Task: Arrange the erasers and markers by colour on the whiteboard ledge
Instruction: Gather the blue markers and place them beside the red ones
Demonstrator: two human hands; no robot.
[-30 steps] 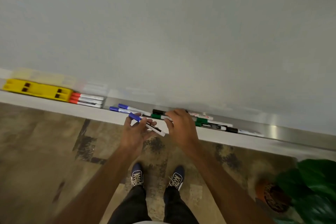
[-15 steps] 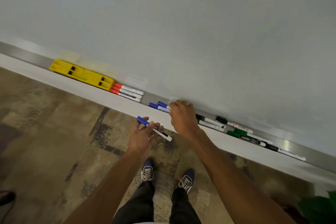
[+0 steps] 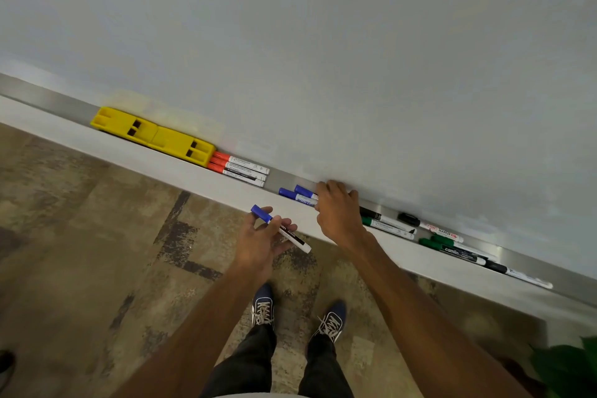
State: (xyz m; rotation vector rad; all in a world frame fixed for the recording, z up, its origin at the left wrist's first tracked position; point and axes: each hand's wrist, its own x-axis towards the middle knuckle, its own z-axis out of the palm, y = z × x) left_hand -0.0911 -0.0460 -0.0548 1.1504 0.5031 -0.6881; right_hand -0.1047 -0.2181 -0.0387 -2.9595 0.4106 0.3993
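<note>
**Sorting the blue markers into one group on the ledge**

Running across the view from far left to near right, the whiteboard (image 3: 323, 42) carries a long metal ledge (image 3: 48, 98) along its lower edge. At the left end of the ledge lie two yellow erasers (image 3: 153, 136) end to end, with three red markers (image 3: 240, 170) packed side by side just to their right. After a short gap come two blue markers (image 3: 297, 194) lying on the ledge. Further right the black and green markers (image 3: 452, 242) are mixed together and not yet grouped.

The right hand (image 3: 337, 213) rests on the ledge, its fingers curled down over the white ends of the two blue markers; whether it pinches them or only presses on them I cannot tell. The left hand (image 3: 261, 241) hangs in front of the ledge, above the floor, its grip loosely spread with a third blue marker (image 3: 281, 229) lying across the fingertips, blue cap to the far left.

The step in hand looks like gathering the blues. The next move likely calls for carrying the held marker up and right to the ledge, turning it parallel with the other two, cap to the left, and setting it beside them. After that, the black and green markers on the right remain to be separated.
</note>
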